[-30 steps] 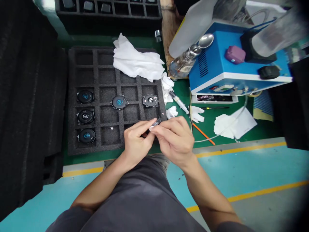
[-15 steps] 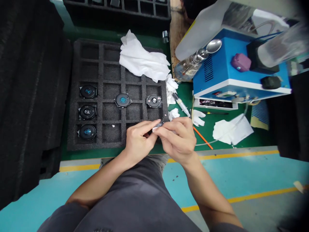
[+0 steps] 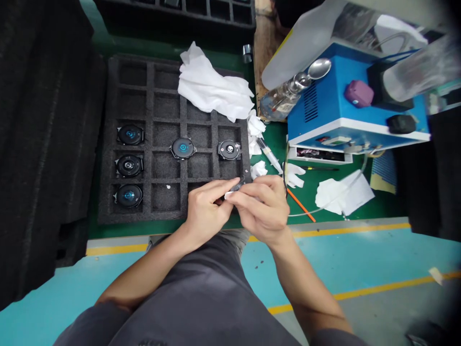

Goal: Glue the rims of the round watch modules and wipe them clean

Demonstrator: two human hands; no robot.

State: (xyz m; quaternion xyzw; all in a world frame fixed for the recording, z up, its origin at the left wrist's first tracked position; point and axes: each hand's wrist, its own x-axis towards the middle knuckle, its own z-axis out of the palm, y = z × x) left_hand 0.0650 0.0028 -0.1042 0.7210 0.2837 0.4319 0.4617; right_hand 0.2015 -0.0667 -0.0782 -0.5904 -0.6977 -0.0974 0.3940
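Pinched in my left hand is a small dark, shiny piece, probably a watch, mostly covered by fingers. My right hand closes against it from the right, with a scrap of white tissue at its fingertips. Both hands meet over the front right corner of the black foam tray. Round watch bodies lie in that tray: several at the left, including the nearest watch, one watch across a divider in the middle, and a face-marked watch at the right.
A large white cloth covers the tray's back right. Right of the tray are crumpled tissues, a syringe, an orange stick and a glass bottle. A blue machine stands behind them, its thin tube running across the table.
The hands keep the same hold, with the right fingers and white scrap shifted very slightly left. The whole view has drifted a little. The watches in the tray stay put.
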